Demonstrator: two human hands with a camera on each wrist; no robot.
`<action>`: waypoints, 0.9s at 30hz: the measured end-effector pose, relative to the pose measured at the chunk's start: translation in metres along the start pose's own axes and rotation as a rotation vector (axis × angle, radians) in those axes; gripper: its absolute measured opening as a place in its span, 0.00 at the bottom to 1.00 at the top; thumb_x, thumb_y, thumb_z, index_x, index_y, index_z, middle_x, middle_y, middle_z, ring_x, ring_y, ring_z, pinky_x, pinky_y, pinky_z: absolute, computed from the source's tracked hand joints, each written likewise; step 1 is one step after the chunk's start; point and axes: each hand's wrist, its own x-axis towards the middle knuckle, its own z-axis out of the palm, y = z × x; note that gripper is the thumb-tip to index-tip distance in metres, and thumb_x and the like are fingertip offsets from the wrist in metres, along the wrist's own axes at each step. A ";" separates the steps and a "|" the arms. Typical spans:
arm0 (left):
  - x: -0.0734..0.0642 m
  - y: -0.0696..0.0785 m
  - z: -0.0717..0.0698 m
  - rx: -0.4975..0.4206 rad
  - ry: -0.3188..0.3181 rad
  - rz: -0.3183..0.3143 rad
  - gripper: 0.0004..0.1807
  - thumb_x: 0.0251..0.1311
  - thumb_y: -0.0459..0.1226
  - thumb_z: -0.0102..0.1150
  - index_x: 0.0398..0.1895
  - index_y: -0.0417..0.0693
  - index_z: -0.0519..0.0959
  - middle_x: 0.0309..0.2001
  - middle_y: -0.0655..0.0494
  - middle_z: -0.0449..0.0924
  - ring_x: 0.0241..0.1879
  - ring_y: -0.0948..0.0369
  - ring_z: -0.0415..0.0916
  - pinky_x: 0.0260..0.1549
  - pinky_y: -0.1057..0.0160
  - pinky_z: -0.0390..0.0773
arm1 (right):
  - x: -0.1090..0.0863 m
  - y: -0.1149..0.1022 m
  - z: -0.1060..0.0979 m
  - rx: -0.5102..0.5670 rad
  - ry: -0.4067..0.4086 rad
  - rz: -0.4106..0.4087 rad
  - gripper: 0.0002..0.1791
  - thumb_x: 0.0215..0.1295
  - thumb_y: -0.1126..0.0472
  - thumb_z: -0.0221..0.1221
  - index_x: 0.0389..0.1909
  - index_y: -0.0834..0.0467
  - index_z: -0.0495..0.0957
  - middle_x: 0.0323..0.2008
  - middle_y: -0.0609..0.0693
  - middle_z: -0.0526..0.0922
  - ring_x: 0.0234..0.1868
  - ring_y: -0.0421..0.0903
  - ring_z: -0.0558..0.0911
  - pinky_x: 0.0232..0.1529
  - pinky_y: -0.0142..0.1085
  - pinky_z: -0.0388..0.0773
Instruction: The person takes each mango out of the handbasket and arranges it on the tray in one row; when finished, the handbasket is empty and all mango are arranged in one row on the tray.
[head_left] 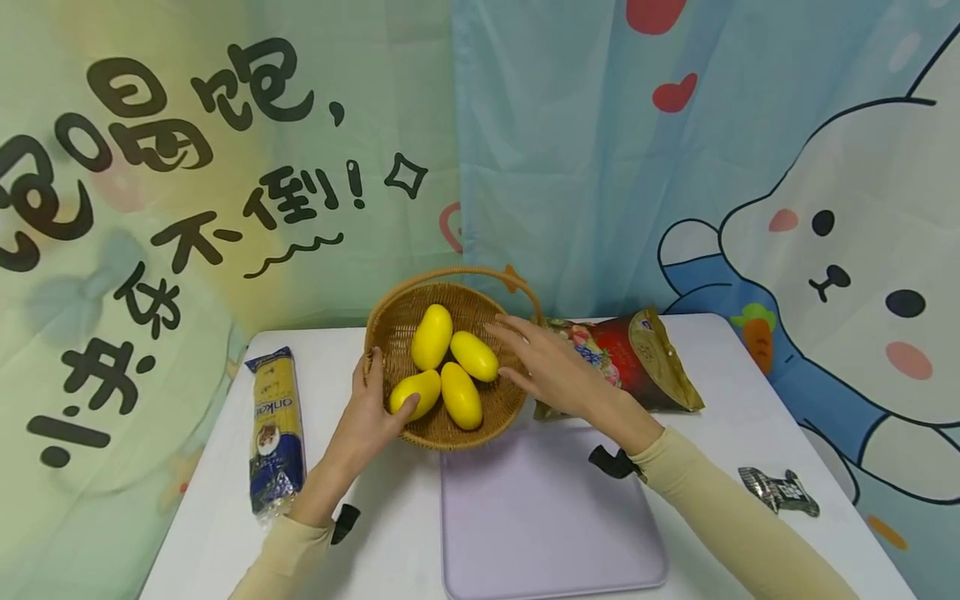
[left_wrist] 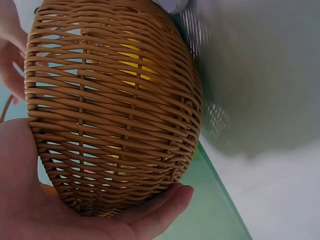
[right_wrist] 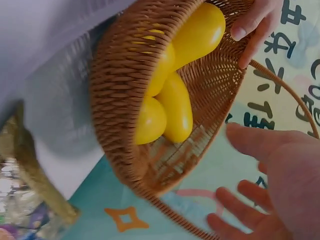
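A brown wicker basket (head_left: 504,407) with an arched handle (head_left: 463,270) is at the middle of the table's back part. Several smooth yellow mangoes (head_left: 461,395) lie inside it. My left hand (head_left: 369,417) grips the basket's left side, its thumb over the rim; in the left wrist view its fingers (left_wrist: 165,210) curve round the woven wall. My right hand (head_left: 558,367) hovers at the right rim, holding nothing. In the right wrist view its fingers (right_wrist: 242,207) are spread and apart from the wicker. Whether the basket's base touches the table cannot be told.
A lilac tray (head_left: 551,525) lies in front of the basket. Left stands a blue-and-yellow packet (head_left: 276,425), lying flat. A red-and-gold bag (head_left: 637,358) is behind my right forearm. A small dark wrapper (head_left: 778,490) lies at right. A printed curtain (head_left: 555,167) hangs behind the table.
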 end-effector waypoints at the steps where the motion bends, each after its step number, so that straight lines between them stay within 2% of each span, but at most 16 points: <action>1: 0.000 0.000 0.000 0.004 0.002 0.001 0.56 0.66 0.53 0.62 0.83 0.43 0.36 0.80 0.29 0.34 0.63 0.32 0.72 0.60 0.40 0.76 | 0.005 0.000 0.001 0.006 -0.038 0.009 0.39 0.65 0.57 0.69 0.75 0.56 0.64 0.72 0.62 0.68 0.62 0.58 0.79 0.60 0.54 0.78; 7: 0.000 0.003 0.000 0.009 0.014 0.013 0.56 0.66 0.53 0.62 0.83 0.42 0.37 0.80 0.30 0.34 0.61 0.33 0.74 0.58 0.40 0.78 | 0.032 -0.004 0.008 0.028 -0.298 0.048 0.46 0.62 0.58 0.71 0.78 0.55 0.59 0.78 0.63 0.57 0.74 0.62 0.66 0.70 0.59 0.67; 11: 0.000 0.005 0.000 0.014 0.015 0.025 0.56 0.66 0.53 0.62 0.82 0.41 0.38 0.80 0.31 0.33 0.60 0.33 0.76 0.56 0.41 0.79 | 0.048 -0.003 0.014 0.000 -0.433 0.083 0.46 0.62 0.59 0.72 0.78 0.55 0.59 0.78 0.64 0.55 0.74 0.63 0.66 0.71 0.60 0.66; 16: -0.001 0.007 0.001 0.028 0.018 0.038 0.55 0.67 0.53 0.62 0.82 0.40 0.39 0.80 0.31 0.34 0.59 0.34 0.76 0.54 0.41 0.80 | 0.062 -0.001 0.023 0.023 -0.604 0.183 0.47 0.63 0.60 0.70 0.79 0.51 0.57 0.79 0.63 0.52 0.73 0.64 0.67 0.68 0.60 0.69; 21: -0.002 0.008 0.001 0.045 0.034 0.049 0.55 0.66 0.53 0.62 0.82 0.41 0.40 0.80 0.31 0.36 0.57 0.34 0.77 0.53 0.41 0.81 | 0.072 0.000 0.033 0.030 -0.698 0.249 0.48 0.63 0.60 0.70 0.80 0.47 0.56 0.80 0.61 0.50 0.72 0.61 0.69 0.66 0.53 0.74; 27: -0.002 0.009 0.002 0.052 0.037 0.052 0.55 0.66 0.53 0.63 0.83 0.42 0.40 0.80 0.32 0.35 0.56 0.34 0.79 0.51 0.42 0.82 | 0.074 0.000 0.045 -0.033 -0.731 0.267 0.50 0.62 0.61 0.71 0.81 0.45 0.54 0.80 0.59 0.50 0.65 0.59 0.75 0.56 0.46 0.80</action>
